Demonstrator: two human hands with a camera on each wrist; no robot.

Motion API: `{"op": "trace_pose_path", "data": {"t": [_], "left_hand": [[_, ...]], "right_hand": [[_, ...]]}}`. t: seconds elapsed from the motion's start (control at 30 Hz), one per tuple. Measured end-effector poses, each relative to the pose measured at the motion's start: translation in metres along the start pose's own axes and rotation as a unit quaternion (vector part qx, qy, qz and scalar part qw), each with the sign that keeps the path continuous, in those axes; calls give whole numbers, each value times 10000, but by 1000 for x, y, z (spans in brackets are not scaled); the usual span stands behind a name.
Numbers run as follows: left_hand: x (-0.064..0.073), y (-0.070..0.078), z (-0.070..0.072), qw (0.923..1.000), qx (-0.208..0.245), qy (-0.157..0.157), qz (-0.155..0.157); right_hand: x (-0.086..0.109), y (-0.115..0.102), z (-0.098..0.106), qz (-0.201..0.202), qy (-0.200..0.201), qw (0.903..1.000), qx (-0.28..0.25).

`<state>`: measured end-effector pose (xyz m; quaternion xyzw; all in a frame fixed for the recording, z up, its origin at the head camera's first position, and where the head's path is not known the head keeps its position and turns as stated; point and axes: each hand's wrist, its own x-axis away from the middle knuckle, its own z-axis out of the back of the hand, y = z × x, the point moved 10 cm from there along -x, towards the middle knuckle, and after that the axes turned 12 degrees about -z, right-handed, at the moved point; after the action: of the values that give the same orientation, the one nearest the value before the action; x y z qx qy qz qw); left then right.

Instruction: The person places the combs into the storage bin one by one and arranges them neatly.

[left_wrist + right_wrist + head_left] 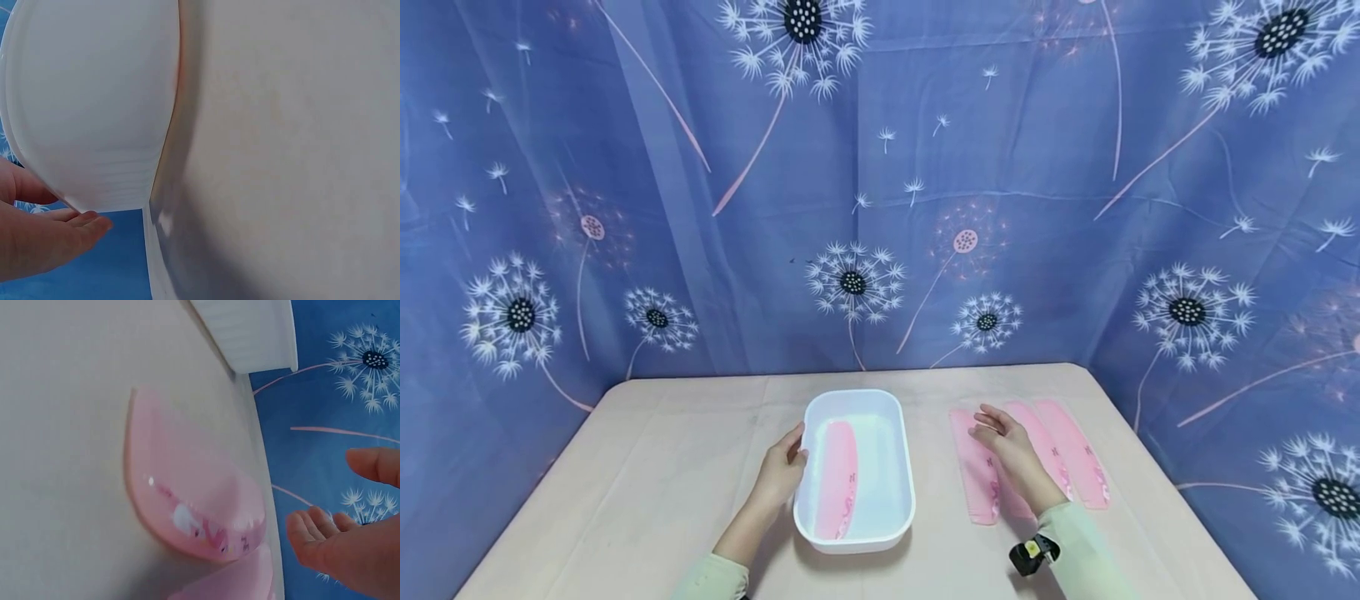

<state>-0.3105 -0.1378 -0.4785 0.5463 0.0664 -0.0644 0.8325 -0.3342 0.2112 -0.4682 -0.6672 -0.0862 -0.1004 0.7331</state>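
A white rectangular plastic tub (pixel 891 408) stands in the middle of the table, with one long pink curved piece (pixel 838 475) lying in its left half. My left hand (pixel 781 471) grips the tub's left rim between thumb and fingers; the left wrist view shows those fingers (pixel 81 234) at the tub's edge. To the right, my right hand (pixel 1011 450) hovers over several similar pink pieces (pixel 976 471), its fingers loosely bent with nothing between them. In the right wrist view, one glossy pink piece (pixel 194 469) has a printed pattern along its curved edge.
A pale cloth covers the table (pixel 647 475). Behind it and along both sides hangs a blue curtain (pixel 737 275) with dandelion prints. A small black device (pixel 1033 554) is strapped to the right wrist, by a light green sleeve (pixel 1078 542).
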Motion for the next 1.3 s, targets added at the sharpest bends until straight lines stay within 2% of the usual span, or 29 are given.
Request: {"op": "trace_pose_path", "data": {"t": [0.4,0.63,0.83,0.97,1.3], "left_hand": [[-1,2,-1,9999,-7,12,-115],[-1,3,-1,9999,-16,35,-97],[-2,3,0,9999,-22,83,-77],[-2,2,1,10000,-26,71,-57],[-1,1,0,10000,2,46,-35]], "right_hand": [[-2,14,14,-272,238,9962,796],[-8,25,14,-523,122,9961,699],[-8,26,10,-602,125,9946,831],[-11,26,8,-521,235,9917,1149],[-15,27,4,-191,499,9761,2106]]}}
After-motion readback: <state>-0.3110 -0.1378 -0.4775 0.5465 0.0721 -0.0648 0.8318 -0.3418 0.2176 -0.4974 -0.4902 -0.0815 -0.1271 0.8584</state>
